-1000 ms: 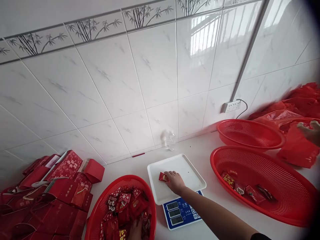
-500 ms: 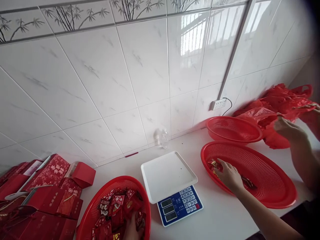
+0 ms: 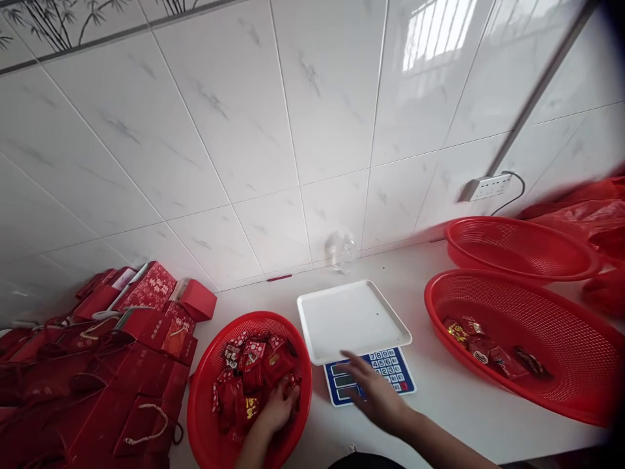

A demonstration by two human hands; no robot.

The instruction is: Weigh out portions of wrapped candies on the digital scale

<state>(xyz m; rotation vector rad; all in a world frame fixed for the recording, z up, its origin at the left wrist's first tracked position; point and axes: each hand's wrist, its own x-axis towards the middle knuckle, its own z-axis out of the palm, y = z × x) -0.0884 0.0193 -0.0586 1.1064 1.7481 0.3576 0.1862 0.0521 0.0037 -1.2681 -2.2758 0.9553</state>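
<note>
In the head view, my left hand (image 3: pixel 278 409) reaches down into the round red basket (image 3: pixel 303 417). Its fingers curl among shiny red wrapped packets (image 3: pixel 254 355), and what lies under the fingertips is hidden. Over the lower edge of a digital scale (image 3: pixel 336 391), my right hand (image 3: pixel 375 394) is empty with its fingers spread. The scale's white tray (image 3: pixel 351 319) bears only a tiny dark speck. To the right, the large red oval basket (image 3: pixel 561 319) has several wrapped packets (image 3: pixel 508 361) at its near left side.
Red gift boxes and bags (image 3: pixel 141 345) crowd the left side. Behind the oval basket stands another red basket (image 3: pixel 517 244), with red plastic bags (image 3: pixel 576 221) further right. A clear plastic object (image 3: pixel 347 254) and a power strip (image 3: pixel 488 187) are by the tiled wall.
My right hand has left the oval basket and moved left over the scale, leaving packets there. My left hand stays in the round basket. The view has turned left; another person's hands are out of view.
</note>
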